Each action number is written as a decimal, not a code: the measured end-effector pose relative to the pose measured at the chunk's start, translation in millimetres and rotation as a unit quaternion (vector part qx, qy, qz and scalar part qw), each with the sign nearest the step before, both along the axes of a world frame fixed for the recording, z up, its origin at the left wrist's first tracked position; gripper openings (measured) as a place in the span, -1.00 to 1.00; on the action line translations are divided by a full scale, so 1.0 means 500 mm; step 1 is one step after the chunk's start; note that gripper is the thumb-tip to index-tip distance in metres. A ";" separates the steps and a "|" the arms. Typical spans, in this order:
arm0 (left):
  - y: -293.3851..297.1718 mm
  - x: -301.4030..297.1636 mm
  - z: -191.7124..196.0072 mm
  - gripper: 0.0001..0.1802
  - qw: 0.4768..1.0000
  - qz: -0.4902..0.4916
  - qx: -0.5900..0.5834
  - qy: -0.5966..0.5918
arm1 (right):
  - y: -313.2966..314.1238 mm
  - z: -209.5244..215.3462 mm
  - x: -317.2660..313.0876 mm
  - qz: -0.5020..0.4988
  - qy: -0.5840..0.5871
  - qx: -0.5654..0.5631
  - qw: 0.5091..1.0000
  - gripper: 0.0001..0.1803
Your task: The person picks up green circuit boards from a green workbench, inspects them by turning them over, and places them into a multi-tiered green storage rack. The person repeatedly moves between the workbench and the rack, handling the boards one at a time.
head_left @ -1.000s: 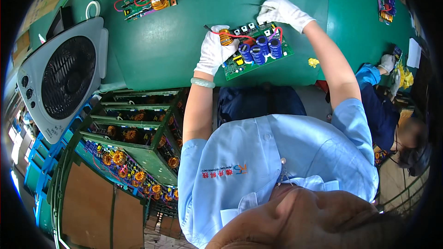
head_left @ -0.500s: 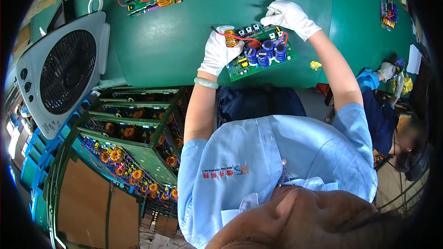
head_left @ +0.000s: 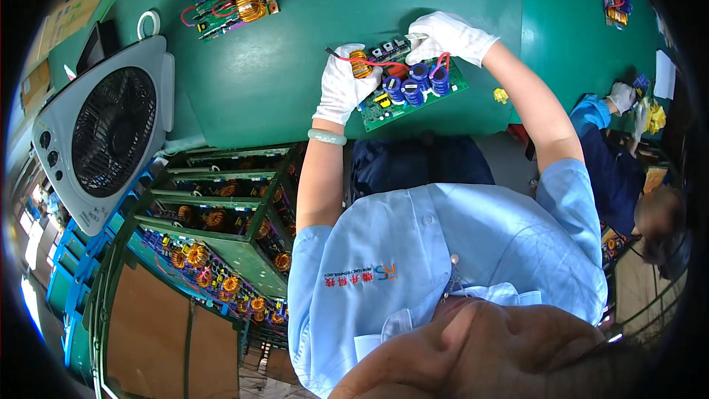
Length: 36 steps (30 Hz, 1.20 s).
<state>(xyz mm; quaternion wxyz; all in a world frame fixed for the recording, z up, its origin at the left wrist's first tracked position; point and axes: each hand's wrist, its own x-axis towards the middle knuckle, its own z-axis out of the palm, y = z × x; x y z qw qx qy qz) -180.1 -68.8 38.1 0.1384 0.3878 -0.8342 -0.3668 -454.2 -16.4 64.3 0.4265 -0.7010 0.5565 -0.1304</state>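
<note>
Taking the circuit board [head_left: 401, 112] as the clock's centre, it lies on the table [head_left: 325, 7] in front of the person. The left hand [head_left: 344, 87] touches its 9 o'clock end, next to the coil [head_left: 360, 65]; the right hand [head_left: 447, 36] sits at 1 o'clock. Capacitors [head_left: 413, 91] stand mid-board. Also on the table are a second board [head_left: 230, 1] at 10, a third board [head_left: 614, 0] at 2 and a scrap [head_left: 501, 95] at 3. The fan [head_left: 114, 133] is at 9, the loaded rack [head_left: 199, 230] at 8, a co-worker [head_left: 617, 177] at 4.
</note>
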 end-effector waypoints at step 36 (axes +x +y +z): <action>-0.011 0.007 -0.053 -0.44 0.995 0.023 0.098 0.015 | 0.090 0.021 -0.034 -0.118 0.011 0.024 0.993 -0.65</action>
